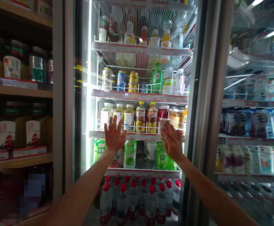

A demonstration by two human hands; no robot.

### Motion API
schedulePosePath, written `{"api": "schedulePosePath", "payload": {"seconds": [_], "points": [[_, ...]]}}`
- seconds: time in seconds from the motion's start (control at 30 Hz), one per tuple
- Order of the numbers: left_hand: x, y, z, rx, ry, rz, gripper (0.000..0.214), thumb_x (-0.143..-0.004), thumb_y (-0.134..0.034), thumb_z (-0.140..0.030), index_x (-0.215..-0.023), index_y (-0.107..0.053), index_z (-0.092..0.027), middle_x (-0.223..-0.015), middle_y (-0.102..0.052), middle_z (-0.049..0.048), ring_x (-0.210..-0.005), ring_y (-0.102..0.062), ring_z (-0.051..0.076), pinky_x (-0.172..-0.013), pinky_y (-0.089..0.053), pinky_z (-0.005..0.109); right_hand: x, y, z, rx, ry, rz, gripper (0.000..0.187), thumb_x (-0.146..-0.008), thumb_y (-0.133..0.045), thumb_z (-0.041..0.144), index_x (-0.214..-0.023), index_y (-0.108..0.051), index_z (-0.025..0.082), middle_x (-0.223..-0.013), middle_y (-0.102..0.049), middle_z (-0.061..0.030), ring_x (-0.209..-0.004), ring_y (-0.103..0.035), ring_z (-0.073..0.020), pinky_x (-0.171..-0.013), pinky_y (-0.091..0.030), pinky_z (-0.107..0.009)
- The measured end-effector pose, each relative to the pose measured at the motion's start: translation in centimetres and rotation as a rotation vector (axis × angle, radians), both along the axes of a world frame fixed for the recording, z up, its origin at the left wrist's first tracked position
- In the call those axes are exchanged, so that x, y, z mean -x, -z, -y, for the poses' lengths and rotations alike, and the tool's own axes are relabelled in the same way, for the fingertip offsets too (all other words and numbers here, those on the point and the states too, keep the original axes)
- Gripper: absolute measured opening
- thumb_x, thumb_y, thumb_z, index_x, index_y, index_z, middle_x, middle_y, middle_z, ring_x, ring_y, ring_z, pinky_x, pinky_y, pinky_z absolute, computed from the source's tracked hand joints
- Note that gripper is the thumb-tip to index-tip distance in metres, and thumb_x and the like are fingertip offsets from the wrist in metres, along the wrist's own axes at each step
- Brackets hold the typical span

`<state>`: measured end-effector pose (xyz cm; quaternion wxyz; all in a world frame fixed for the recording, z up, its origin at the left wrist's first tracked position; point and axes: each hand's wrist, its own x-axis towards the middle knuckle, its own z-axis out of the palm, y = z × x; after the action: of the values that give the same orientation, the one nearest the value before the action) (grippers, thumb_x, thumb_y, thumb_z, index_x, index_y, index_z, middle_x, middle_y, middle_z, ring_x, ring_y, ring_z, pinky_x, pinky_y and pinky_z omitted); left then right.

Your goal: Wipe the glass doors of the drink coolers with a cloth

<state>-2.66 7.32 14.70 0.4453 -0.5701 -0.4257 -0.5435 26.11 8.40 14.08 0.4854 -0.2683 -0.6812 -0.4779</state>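
Observation:
I face a lit drinks fridge with wire shelves. My left hand (114,135) is raised flat, fingers spread, palm toward the shelf of pale yellow bottles (119,115). My right hand (171,140) reaches at the same height, fingers stretched toward a red-capped bottle (163,115); whether it touches the bottle is unclear. Beside it stand two bottles with yellow fruit labels (146,117). Below my hands are green bottles (129,153). Neither hand holds anything.
Cans (121,81) and a green bottle (156,76) sit on the shelf above. Red-capped water bottles (137,197) fill the bottom. Wooden shelves with jars (12,62) stand left. A second fridge behind a glass door (252,125) is right.

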Motion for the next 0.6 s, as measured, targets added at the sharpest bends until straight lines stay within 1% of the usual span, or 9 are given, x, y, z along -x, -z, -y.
{"api": "schedulePosePath", "payload": {"seconds": [0.07, 0.13, 0.2, 0.27, 0.33, 0.37, 0.4, 0.53, 0.6], "points": [[0.0, 0.0, 0.0, -0.015, -0.011, -0.006, 0.054, -0.087, -0.041, -0.036, -0.137, -0.034, -0.018, -0.148, -0.024, 0.0122, -0.139, -0.013, 0.025, -0.112, -0.010, 0.048, -1.2, -1.7, -0.8, -0.109, 0.015, -0.262, 0.055, -0.085, -0.041, 0.018, -0.139, -0.033, 0.024, -0.147, -0.029, -0.0100, -0.134, -0.029, -0.0287, -0.102, -0.027, -0.050], [0.0, 0.0, 0.0, -0.023, -0.012, -0.006, 0.055, -0.087, -0.042, -0.035, -0.138, -0.033, -0.018, -0.148, -0.023, 0.0119, -0.139, -0.012, 0.025, -0.112, -0.009, 0.048, -0.9, -3.0, -1.1, -0.170, 0.020, -0.390, 0.055, -0.086, -0.038, 0.018, -0.140, -0.031, 0.025, -0.147, -0.028, -0.0096, -0.133, -0.029, -0.0299, -0.100, -0.029, -0.051], [0.0, 0.0, -0.1, -0.018, -0.005, -0.003, 0.056, -0.087, -0.042, -0.035, -0.139, -0.032, -0.019, -0.149, -0.022, 0.0110, -0.139, -0.012, 0.025, -0.112, -0.009, 0.048, 0.7, -3.1, -0.8, -0.140, 0.014, -0.310, 0.056, -0.086, -0.038, 0.019, -0.141, -0.027, 0.027, -0.147, -0.029, -0.0078, -0.134, -0.028, -0.0289, -0.101, -0.029, -0.051], [-0.1, 0.0, -0.1, -0.011, 0.001, -0.002, 0.056, -0.086, -0.042, -0.035, -0.139, -0.031, -0.020, -0.149, -0.021, 0.0105, -0.139, -0.012, 0.025, -0.112, -0.009, 0.048, 2.3, -2.6, -0.1, -0.062, 0.009, -0.098, 0.058, -0.086, -0.039, 0.021, -0.142, -0.025, 0.028, -0.146, -0.031, -0.0060, -0.135, -0.026, -0.0261, -0.105, -0.026, -0.049], [-0.1, 0.0, 0.0, -0.014, -0.002, -0.008, 0.056, -0.087, -0.042, -0.035, -0.139, -0.032, -0.019, -0.149, -0.022, 0.0113, -0.139, -0.013, 0.025, -0.112, -0.010, 0.048, 2.8, -2.2, 0.3, -0.017, 0.011, 0.067, 0.058, -0.086, -0.040, 0.021, -0.141, -0.025, 0.028, -0.145, -0.034, -0.0055, -0.135, -0.027, -0.0238, -0.107, -0.024, -0.046], [-0.1, 0.0, 0.0, -0.018, -0.007, -0.012, 0.055, -0.087, -0.042, -0.035, -0.139, -0.032, -0.019, -0.148, -0.023, 0.0120, -0.139, -0.013, 0.025, -0.112, -0.011, 0.048, 2.5, -2.4, 0.3, -0.021, 0.013, 0.074, 0.057, -0.086, -0.041, 0.021, -0.141, -0.027, 0.028, -0.144, -0.035, -0.0058, -0.135, -0.028, -0.0237, -0.107, -0.024, -0.046], [-0.1, 0.0, 0.0, -0.022, -0.015, -0.014, 0.055, -0.087, -0.042, -0.035, -0.138, -0.032, -0.018, -0.148, -0.024, 0.0127, -0.139, -0.013, 0.025, -0.111, -0.011, 0.048, 1.8, -2.9, 0.1, -0.043, 0.015, 0.018, 0.056, -0.086, -0.040, 0.021, -0.140, -0.029, 0.028, -0.144, -0.035, -0.0063, -0.135, -0.028, -0.0243, -0.107, -0.024, -0.047], [-0.1, 0.0, 0.0, -0.023, -0.027, -0.013, 0.055, -0.087, -0.041, -0.034, -0.139, -0.032, -0.018, -0.148, -0.024, 0.0130, -0.139, -0.013, 0.025, -0.111, -0.011, 0.049, -0.7, -6.5, -1.6, -0.134, 0.023, -0.429, 0.051, -0.086, -0.038, 0.022, -0.137, -0.037, 0.023, -0.147, -0.029, -0.0103, -0.134, -0.027, -0.0308, -0.102, -0.025, -0.056], [-0.1, 0.0, 0.0, -0.020, -0.016, -0.011, 0.055, -0.087, -0.042, -0.034, -0.139, -0.032, -0.019, -0.148, -0.023, 0.0125, -0.139, -0.013, 0.025, -0.111, -0.010, 0.048, -0.2, -7.5, -1.7, -0.141, 0.013, -0.464, 0.049, -0.086, -0.038, 0.023, -0.135, -0.039, 0.022, -0.146, -0.030, -0.0115, -0.133, -0.028, -0.0313, -0.101, -0.027, -0.056]]}}
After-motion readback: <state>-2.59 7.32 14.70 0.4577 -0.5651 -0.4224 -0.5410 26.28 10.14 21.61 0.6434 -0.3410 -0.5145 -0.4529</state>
